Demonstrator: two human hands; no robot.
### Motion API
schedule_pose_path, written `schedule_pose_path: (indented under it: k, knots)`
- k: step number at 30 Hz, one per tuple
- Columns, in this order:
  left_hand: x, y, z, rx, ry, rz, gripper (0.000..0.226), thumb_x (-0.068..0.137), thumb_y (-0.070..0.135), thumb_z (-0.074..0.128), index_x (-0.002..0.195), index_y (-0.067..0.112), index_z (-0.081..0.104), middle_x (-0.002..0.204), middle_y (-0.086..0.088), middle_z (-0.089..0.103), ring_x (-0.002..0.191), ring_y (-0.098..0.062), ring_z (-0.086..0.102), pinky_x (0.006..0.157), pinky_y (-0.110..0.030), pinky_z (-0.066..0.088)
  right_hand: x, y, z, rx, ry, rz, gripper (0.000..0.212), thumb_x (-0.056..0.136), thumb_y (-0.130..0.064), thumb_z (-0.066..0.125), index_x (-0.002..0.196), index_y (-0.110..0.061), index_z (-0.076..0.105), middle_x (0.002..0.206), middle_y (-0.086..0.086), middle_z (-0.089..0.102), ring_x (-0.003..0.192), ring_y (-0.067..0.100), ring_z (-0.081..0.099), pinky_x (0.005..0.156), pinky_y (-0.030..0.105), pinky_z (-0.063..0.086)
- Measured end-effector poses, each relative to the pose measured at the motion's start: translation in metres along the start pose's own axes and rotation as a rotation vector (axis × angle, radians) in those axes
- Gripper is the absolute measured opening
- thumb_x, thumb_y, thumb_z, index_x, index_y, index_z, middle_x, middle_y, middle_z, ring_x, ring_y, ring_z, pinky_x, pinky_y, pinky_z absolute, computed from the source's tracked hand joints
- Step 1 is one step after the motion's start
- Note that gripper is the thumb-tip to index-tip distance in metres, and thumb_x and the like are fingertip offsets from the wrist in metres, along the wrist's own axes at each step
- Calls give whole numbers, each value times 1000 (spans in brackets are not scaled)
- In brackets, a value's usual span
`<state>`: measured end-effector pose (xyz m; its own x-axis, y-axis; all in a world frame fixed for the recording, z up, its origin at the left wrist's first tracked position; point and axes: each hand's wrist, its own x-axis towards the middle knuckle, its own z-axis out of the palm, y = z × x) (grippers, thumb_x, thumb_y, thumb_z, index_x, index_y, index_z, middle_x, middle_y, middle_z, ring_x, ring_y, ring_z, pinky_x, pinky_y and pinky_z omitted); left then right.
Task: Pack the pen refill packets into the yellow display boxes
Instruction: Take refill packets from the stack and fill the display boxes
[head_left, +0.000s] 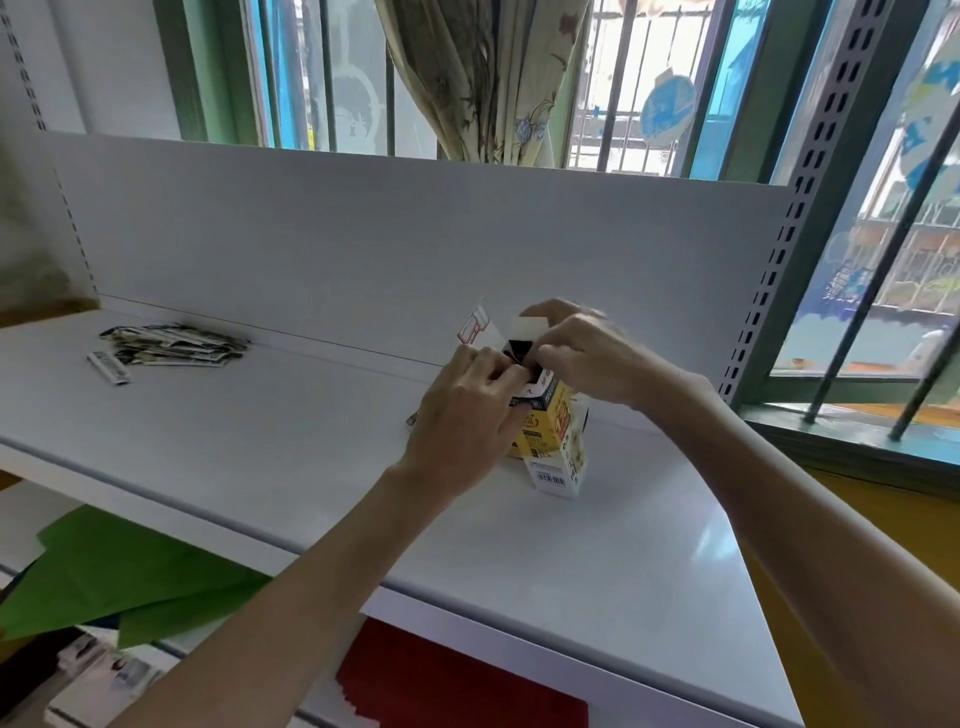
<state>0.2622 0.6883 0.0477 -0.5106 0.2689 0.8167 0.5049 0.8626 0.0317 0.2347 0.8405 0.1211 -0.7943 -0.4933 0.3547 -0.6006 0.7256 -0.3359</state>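
Note:
A yellow display box (551, 435) stands upright on the white shelf (260, 441), its top flaps open and dark packets showing inside. My left hand (470, 410) grips the box's left side near the top. My right hand (582, 353) pinches at the open top, fingers on a flap or a packet end; I cannot tell which. A pile of pen refill packets (171, 345) lies at the shelf's back left, far from both hands, with one packet (108, 367) lying apart in front of it.
A white back panel (415, 249) rises behind the shelf. A perforated grey upright (774, 270) and a barred window stand to the right. Green paper (124, 577) and a red sheet (457, 686) lie on the lower level.

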Motion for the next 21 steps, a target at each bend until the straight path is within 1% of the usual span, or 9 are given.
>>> schedule_pose_path:
  k: [2,3,4,6,8,11,14,17,21]
  knots:
    - [-3,-4,1,-6,-3,-27,31,72,18,76,101,9,66,89,-10,65,84,-29,59,59,-31,51,-1,5,-1,383,136,-8,31,82,-10,47,90,-34,66,130,-3,51,115,10,47,90,30,44]
    - [-4,-7,0,-16,2,-55,32,73,17,75,102,8,65,90,-10,65,86,-29,59,59,-30,50,-3,10,0,501,176,8,35,76,-12,48,98,-35,62,127,-2,53,114,10,50,88,29,45]
    - [-6,-9,0,-33,10,-96,31,76,17,73,104,8,65,91,-11,64,89,-30,58,62,-30,48,-4,16,4,548,144,42,42,71,-16,49,108,-34,57,126,-1,53,114,11,51,87,30,47]
    - [-11,-16,0,-72,21,-205,29,80,18,68,107,7,64,96,-12,62,95,-29,55,70,-30,45,-11,24,26,424,-45,143,57,71,-26,56,126,-28,44,129,1,51,116,13,49,93,35,47]
    - [-18,-24,1,-94,32,-311,31,82,20,67,110,7,63,100,-12,61,98,-29,54,75,-32,44,-14,27,59,171,-134,184,65,77,-29,66,135,-21,39,128,2,53,114,16,50,93,29,40]
    - [-29,-36,2,-131,-16,-453,35,85,24,63,116,8,60,107,-12,60,103,-28,53,78,-29,39,-7,23,91,31,-22,127,54,80,-26,66,130,-18,46,123,3,56,113,21,51,88,31,41]
    - [-43,-53,6,-198,-157,-597,36,88,29,58,119,10,56,113,-12,57,115,-29,47,85,-32,41,2,21,103,-169,-54,164,56,84,-35,60,134,-18,41,130,4,51,120,26,48,92,37,41]
    - [-62,-73,11,-290,-257,-688,27,88,32,56,109,14,60,112,-7,56,105,-23,53,82,-31,43,5,18,116,-343,-138,220,43,85,-37,58,123,-18,50,128,5,53,118,26,49,92,38,41]
    - [-83,-103,3,-285,-305,-691,24,90,36,54,104,18,61,111,-1,56,100,-17,56,81,-28,44,20,3,130,-480,-184,358,35,84,-28,56,116,-15,54,128,7,52,121,28,46,102,49,36]
